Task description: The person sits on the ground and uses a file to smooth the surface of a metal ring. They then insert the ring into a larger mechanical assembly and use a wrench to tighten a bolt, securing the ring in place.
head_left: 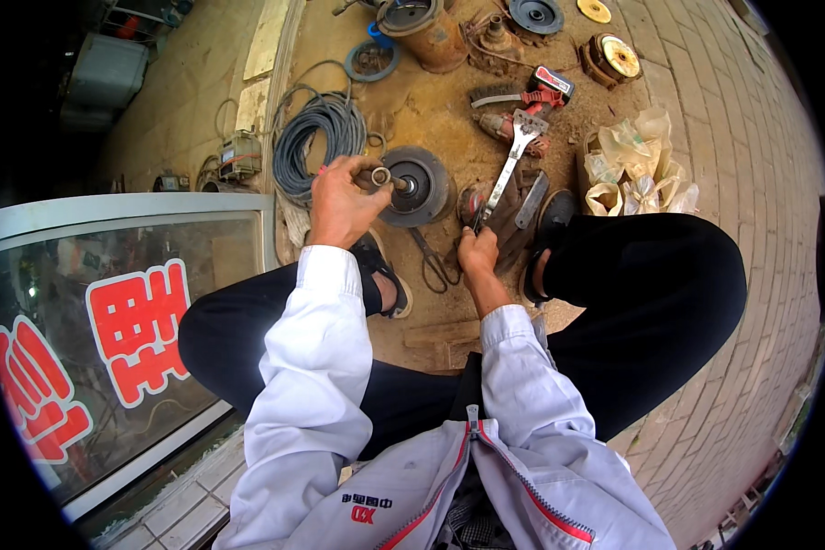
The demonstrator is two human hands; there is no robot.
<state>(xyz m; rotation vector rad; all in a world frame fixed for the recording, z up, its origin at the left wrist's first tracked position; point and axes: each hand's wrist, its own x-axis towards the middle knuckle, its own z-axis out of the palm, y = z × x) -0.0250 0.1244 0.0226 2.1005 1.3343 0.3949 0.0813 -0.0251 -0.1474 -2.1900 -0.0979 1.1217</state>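
Gripping left hand (346,206): fingers closed around a short metal tube (379,175), hollow end showing, beside the hub (412,186); contact cannot be told.
Right hand (478,249): fingers curled about the lower end of a silver wrench (513,158), broad head pointing away.
Round dark part (425,198): on the ground (403,112), between the grey cable coil (289,147) and the wrench.
Step in hand: apparently working the tube at the hub.
Next move: would call for tube and hub aligned, round part steady.

Red characters (139,332) stand on the glass panel (64,286), smaller lettering (367,501) on the jacket (559,463).
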